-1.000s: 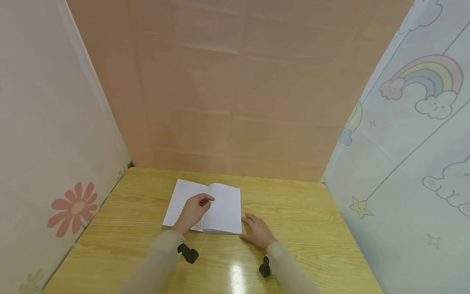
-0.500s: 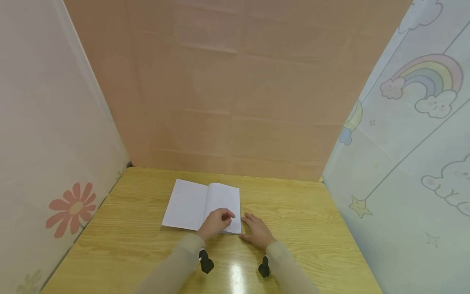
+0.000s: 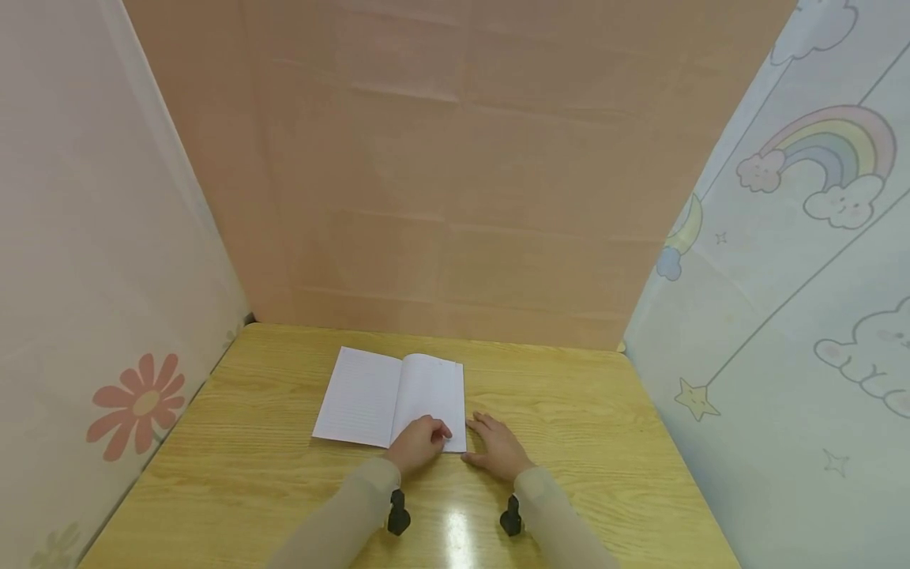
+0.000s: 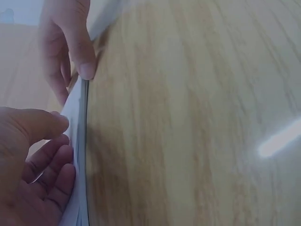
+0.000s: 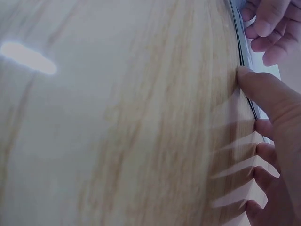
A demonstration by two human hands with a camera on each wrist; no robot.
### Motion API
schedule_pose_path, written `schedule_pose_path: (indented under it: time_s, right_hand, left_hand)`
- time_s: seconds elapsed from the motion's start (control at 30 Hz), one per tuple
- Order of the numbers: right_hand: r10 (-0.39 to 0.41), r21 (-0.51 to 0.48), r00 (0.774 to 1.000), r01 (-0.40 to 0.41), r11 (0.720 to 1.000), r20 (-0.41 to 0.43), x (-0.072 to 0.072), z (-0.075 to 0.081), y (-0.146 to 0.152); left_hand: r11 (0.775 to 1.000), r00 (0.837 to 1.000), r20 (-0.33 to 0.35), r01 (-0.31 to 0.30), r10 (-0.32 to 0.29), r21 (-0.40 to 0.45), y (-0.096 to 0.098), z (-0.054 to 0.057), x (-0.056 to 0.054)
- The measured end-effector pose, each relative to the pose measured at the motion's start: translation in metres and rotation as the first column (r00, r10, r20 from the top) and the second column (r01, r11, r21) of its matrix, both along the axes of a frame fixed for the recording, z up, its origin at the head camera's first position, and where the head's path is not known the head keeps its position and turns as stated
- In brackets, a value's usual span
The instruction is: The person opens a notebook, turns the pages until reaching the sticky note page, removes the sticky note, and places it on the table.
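An open notebook [image 3: 361, 399] with lined white pages lies on the wooden table. My left hand [image 3: 417, 444] is over the lower part of its right page, fingers loosely bent and the thumb apart from most of them. In the left wrist view, that hand's fingertips [image 4: 66, 172] lie right at the pages beside the notebook's lower edge, with nothing visible gripped. My right hand [image 3: 500, 450] rests at the notebook's right edge, fingers spread. Its thumb [image 5: 263, 89] touches the lower right corner, while the other fingertips sit along the side.
The wooden table [image 3: 569, 411] extends around the notebook and ends at a plain brown sheet [image 3: 441, 197] behind. Printed white sheets enclose the left [image 3: 107, 237] and right sides. A bright reflection shines on the table's front part.
My left hand has moved right and toward me, from the notebook's middle to the lower right page. The right page's outer edge now shows a slight offset. My right hand stays in place.
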State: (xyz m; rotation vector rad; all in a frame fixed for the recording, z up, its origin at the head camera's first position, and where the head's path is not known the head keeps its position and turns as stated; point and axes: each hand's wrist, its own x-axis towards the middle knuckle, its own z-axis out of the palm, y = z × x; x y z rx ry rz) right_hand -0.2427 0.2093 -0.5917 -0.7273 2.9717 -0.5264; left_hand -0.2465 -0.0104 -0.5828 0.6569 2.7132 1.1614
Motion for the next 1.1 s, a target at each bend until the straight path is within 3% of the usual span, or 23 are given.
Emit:
schedule_pose_path:
  time_s: [0.43,1.1]
  right_hand:
    - [-0.003,0.0,1.0,0.003,1.0,0.004,0.001,0.0021,-0.0013]
    - [-0.006,-0.005,1.0,0.006,1.0,0.013,0.001,0.002,-0.0013]
  left_hand:
    - [0.996,0.999,0.02,-0.026,0.028,-0.081,0.0055,-0.0045,-0.0036]
    - [1.0,1.0,-0.007,-0.005,0.005,-0.021,-0.0024,0.0053,-0.0029]
